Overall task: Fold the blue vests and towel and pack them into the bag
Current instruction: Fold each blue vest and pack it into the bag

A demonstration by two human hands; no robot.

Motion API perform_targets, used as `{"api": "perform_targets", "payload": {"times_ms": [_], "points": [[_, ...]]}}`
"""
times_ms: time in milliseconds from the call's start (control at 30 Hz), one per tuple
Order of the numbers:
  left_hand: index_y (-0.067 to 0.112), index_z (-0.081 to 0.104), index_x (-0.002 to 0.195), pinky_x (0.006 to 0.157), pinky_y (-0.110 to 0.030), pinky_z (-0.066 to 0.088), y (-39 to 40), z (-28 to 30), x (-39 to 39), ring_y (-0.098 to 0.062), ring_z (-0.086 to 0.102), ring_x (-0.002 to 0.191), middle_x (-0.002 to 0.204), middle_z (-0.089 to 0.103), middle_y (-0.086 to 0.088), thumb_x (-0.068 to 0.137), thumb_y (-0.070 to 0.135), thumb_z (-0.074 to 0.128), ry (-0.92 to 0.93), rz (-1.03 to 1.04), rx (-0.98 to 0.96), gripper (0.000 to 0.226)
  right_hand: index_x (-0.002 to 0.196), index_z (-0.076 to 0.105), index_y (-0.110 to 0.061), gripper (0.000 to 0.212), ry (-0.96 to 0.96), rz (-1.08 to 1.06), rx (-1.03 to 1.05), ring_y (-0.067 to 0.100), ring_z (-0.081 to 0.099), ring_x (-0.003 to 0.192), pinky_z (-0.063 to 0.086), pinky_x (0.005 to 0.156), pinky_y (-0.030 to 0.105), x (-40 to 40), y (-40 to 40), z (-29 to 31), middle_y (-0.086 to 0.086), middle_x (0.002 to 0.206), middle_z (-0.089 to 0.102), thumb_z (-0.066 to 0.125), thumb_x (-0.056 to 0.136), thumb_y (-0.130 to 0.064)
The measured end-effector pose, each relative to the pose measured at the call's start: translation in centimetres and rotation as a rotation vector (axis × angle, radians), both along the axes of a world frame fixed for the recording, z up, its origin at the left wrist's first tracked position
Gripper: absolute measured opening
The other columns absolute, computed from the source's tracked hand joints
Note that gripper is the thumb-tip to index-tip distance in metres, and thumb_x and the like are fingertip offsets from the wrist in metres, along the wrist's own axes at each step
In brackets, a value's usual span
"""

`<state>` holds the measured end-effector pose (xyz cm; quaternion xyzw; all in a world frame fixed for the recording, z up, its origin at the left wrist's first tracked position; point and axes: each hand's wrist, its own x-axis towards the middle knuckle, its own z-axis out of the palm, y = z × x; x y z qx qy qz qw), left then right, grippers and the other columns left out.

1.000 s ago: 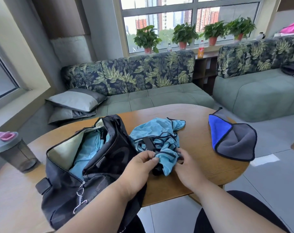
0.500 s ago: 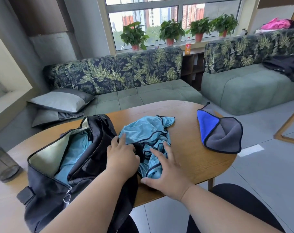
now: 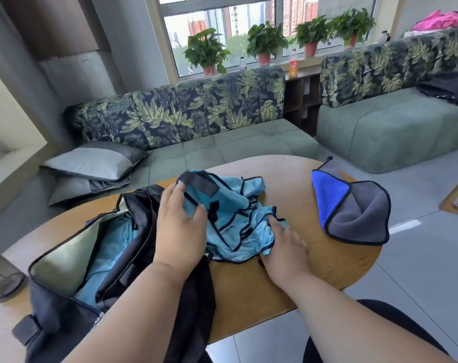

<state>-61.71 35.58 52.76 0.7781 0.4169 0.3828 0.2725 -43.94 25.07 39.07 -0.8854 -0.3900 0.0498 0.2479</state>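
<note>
A light blue vest point(image 3: 238, 218) with black trim lies crumpled on the round wooden table point(image 3: 314, 258). My left hand point(image 3: 180, 226) grips its left part, lifting a black-edged flap between thumb and fingers. My right hand point(image 3: 282, 247) presses flat on the vest's lower right edge. The black bag point(image 3: 73, 310) lies open at the left, and another light blue vest point(image 3: 110, 255) is inside it. A blue and grey towel point(image 3: 353, 210) lies loosely folded at the table's right side.
A dark translucent bottle point(image 3: 2, 273) stands at the table's far left. Behind the table runs a green sofa point(image 3: 235, 142) with grey pillows point(image 3: 91, 163). Grey floor tiles point(image 3: 419, 258) lie to the right; a wooden frame point(image 3: 455, 195) shows at the right edge.
My left hand has moved up and taken hold of a flap of the vest, lifting it. My right hand stays flat on the vest's lower edge. The vest has been spread out somewhat.
</note>
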Motion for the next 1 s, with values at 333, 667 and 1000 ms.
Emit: {"api": "perform_targets", "payload": {"times_ms": [333,667,1000], "points": [[0.066,0.062,0.108,0.084,-0.002,0.040,-3.6,7.2,-3.0,0.014,0.054,0.100,0.116,0.052,0.012,0.095,-0.016,0.051,-0.346,-0.236,0.058,0.084,0.159,0.026,-0.035,0.092,0.158,-0.138,0.125,0.032,0.024,0.152,0.026,0.125,0.051,0.0,0.6,2.4,0.004,0.167,0.023,0.070,0.080,-0.052],[0.038,0.064,0.129,0.110,-0.055,0.048,-6.8,9.3,-4.7,-0.031,0.057,0.125,0.130,0.059,-0.011,0.081,-0.016,0.041,-0.398,-0.456,0.007,0.076,0.112,0.065,-0.040,0.022,0.294,0.215,0.290,0.014,0.059,0.103,0.050,0.094,0.034,-7.8,-0.7,10.5,-0.014,0.109,0.059,0.063,0.093,-0.050],[0.054,0.048,0.141,0.095,-0.056,0.058,-3.1,8.3,-5.5,-0.018,0.064,0.127,0.137,0.065,0.014,0.097,0.007,0.063,-0.307,-0.387,-0.177,0.066,0.106,0.078,-0.038,0.040,0.890,0.224,0.763,0.015,0.074,0.106,0.057,0.100,0.046,-9.3,-3.8,20.4,-0.009,0.107,0.080,0.046,0.101,-0.014]]}}
